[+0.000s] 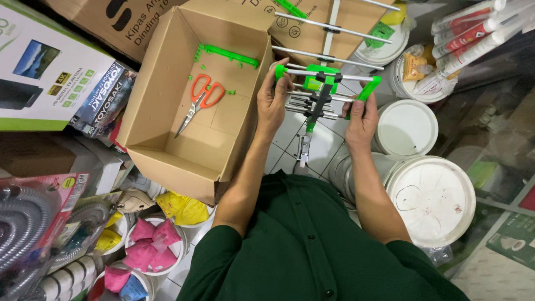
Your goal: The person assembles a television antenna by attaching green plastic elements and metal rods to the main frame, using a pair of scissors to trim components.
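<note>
I hold an antenna (320, 83) made of thin silver rods and bright green plastic clips over the tiled floor. My left hand (272, 100) grips its left end, where a green clip caps the rods. My right hand (361, 118) grips the right end at another green clip. A black centre piece runs down between my hands. More silver rods of the antenna reach away toward the top of the view.
An open cardboard box (167, 117) at my left holds orange-handled scissors (199, 99) and a green plastic strip (228, 56). White lidded buckets (432, 198) stand at my right. A printed carton (42, 67), coiled hoses (28, 223) and tubs with pink packets (150, 242) crowd the left.
</note>
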